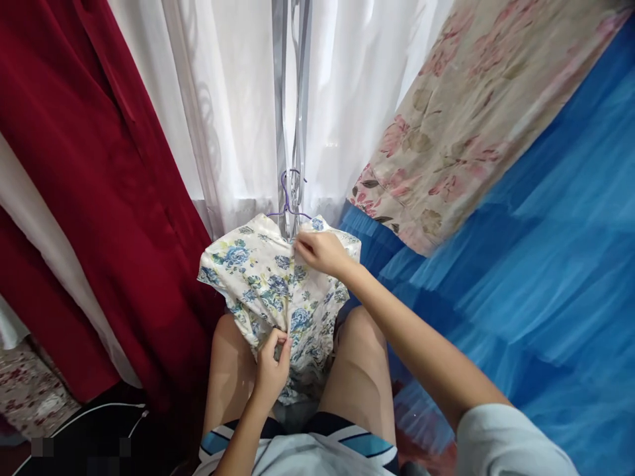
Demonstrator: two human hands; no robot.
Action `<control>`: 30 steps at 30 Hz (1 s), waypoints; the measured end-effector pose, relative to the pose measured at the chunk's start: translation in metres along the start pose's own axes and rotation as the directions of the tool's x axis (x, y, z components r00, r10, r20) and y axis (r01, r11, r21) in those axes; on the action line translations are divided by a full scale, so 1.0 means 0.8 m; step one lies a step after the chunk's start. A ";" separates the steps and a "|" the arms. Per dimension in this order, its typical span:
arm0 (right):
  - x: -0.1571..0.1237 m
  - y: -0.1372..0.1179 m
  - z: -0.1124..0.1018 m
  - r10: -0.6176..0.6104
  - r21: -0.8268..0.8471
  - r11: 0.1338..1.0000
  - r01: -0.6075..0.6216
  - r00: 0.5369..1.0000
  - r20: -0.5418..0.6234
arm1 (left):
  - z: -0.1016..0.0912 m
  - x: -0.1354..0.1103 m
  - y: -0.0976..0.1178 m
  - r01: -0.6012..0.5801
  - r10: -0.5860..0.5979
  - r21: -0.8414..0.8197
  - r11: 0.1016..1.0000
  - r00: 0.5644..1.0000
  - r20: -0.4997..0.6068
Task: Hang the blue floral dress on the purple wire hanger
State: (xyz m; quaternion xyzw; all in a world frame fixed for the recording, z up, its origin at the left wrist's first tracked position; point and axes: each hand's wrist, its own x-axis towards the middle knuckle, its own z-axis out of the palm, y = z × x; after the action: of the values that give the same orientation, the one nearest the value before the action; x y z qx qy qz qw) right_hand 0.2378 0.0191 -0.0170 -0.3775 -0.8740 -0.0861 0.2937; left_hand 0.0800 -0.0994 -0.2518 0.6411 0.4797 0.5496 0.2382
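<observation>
A white garment with blue flowers (pixel 262 277) hangs on a purple hanger (pixel 288 195) in front of my knees. At the neckline, just under the hanger's hook, my right hand (pixel 320 252) pinches the cloth, fingers closed. My left hand (pixel 272 373) is lower down, fingers closed on the garment's front at about waist height. The garment's lower part drops between my thighs and is partly hidden.
A dark red curtain (pixel 94 172) hangs at the left, white sheer curtains (pixel 238 106) behind the garment. A pink-flowered cloth (pixel 476 106) and a blue bed sheet (pixel 546 264) fill the right. A white cable (pixel 99 413) lies on the dark floor at lower left.
</observation>
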 end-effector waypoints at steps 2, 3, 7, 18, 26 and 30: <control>0.031 0.001 -0.012 0.047 -0.053 0.997 -0.052 0.995 -0.088 | 0.003 0.008 -0.019 0.005 -0.005 -0.011 1.000 1.000 -0.021; 0.042 0.000 -0.016 0.090 -0.057 0.994 -0.099 0.987 -0.131 | 0.004 0.013 -0.029 0.006 -0.006 -0.020 1.000 1.000 -0.022; 0.045 -0.010 -0.011 0.291 0.081 0.957 -0.280 0.936 -0.198 | 0.000 0.033 -0.061 0.018 -0.018 -0.043 0.999 1.000 0.007; 0.011 -0.037 0.023 0.505 0.915 0.338 -0.218 0.863 0.019 | -0.059 0.154 0.069 -0.253 0.242 -0.018 0.967 0.942 -0.232; 0.006 -0.033 0.073 0.486 0.891 0.446 -0.087 0.859 -0.159 | -0.089 0.268 0.151 -0.552 0.573 0.277 0.786 0.819 0.005; 0.009 -0.027 0.094 0.478 0.893 0.444 -0.076 0.863 -0.164 | -0.084 0.268 0.150 -0.523 0.542 0.260 0.812 0.840 -0.003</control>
State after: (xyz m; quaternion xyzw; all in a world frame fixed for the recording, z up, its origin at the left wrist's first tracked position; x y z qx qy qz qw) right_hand 0.1846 0.0361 -0.0721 -0.2942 -0.6424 0.3393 0.6210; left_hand 0.0460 0.0228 -0.0311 0.7528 0.3548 0.5539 -0.0260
